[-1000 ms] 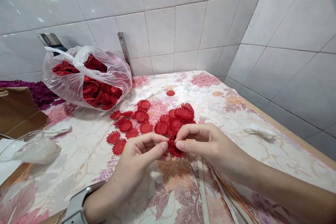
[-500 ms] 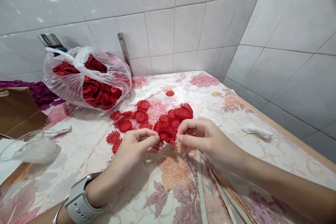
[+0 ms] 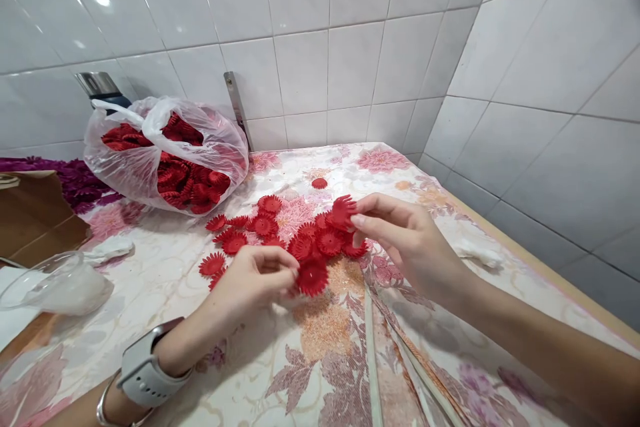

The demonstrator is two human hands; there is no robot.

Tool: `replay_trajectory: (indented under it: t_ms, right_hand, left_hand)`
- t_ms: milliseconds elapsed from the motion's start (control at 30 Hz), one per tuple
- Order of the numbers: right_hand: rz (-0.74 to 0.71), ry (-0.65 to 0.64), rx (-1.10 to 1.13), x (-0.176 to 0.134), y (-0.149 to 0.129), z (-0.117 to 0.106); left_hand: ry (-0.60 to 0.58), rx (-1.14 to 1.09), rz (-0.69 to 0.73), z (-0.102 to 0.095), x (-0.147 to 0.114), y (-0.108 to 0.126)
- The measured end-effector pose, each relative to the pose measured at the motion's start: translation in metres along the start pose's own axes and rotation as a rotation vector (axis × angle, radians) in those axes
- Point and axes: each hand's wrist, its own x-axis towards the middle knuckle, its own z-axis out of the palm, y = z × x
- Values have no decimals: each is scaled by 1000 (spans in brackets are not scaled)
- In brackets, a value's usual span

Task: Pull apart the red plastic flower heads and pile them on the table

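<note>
Between the thumb and fingers of my left hand [image 3: 267, 278], a round red paper flower [image 3: 313, 276] with a fringed edge is pinched, its face turned up toward me. My right hand [image 3: 393, 227] grips another red fringed flower [image 3: 343, 211] by its edge, raised a little over the heap. Several more red flowers [image 3: 330, 241] lie in a loose pile behind and between the hands, some flat and some overlapping. One small red flower [image 3: 319, 183] sits apart, farther back on the floral tablecloth [image 3: 320, 333].
A clear plastic bag [image 3: 200, 127] full of red flowers stands back left, before a dark bottle [image 3: 107, 90]. A metal strip [image 3: 235, 103] leans on the tiled wall. At left are a cardboard box [image 3: 43, 213], a clear cup [image 3: 75, 285] with whitish contents, and purple flowers [image 3: 83, 180].
My hands have moved apart. The right one has gone up and right with a flower, while the left holds a separate flower that now shows its face. The view has shifted slightly.
</note>
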Motion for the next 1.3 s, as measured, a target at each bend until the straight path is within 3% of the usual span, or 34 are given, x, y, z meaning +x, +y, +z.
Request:
replay_trajectory:
  t_ms: [100,200,300,400,500,567,633,733,833,967,1133,1300]
  right_hand:
    - [-72,-73,-46,-4,1,6]
    - [-151,-132,-169,-9,0,11]
    - [-329,-165,-420,-15,1,15]
    - [-654,-199,-709,-24,9,20]
    - [-845,-202,-837,-30,15,24]
    - [-751,-143,-772,-32,14,25]
    - [-514,-103,-639,-30,10,25]
    - [-109,-180,-461,-26,4,25]
    - [132,-259,-285,-23,3,25]
    - [236,-236,-125,-21,4,24]
    - [339,-239,14,-19,6,21]
    - [326,-247,46,-19,11,21]
  left_hand:
    - [-191,229,30,6,-7,-1]
    - [-120,377,140,7,-13,4]
    - [-73,214,232,9,-18,6]
    - [-104,-11,230,13,-22,3]
    - [-45,-28,228,16,-23,-1]
    - [-36,-42,215,17,-23,-1]
    - [-92,-89,190,17,-22,2]
    - [-179,-119,160,16,-21,4]
    - [-162,-101,137,14,-21,3]
    - [-55,-203,65,13,-21,2]
    - [-97,-398,-14,12,-20,1]
    - [-40,-335,51,9,-19,0]
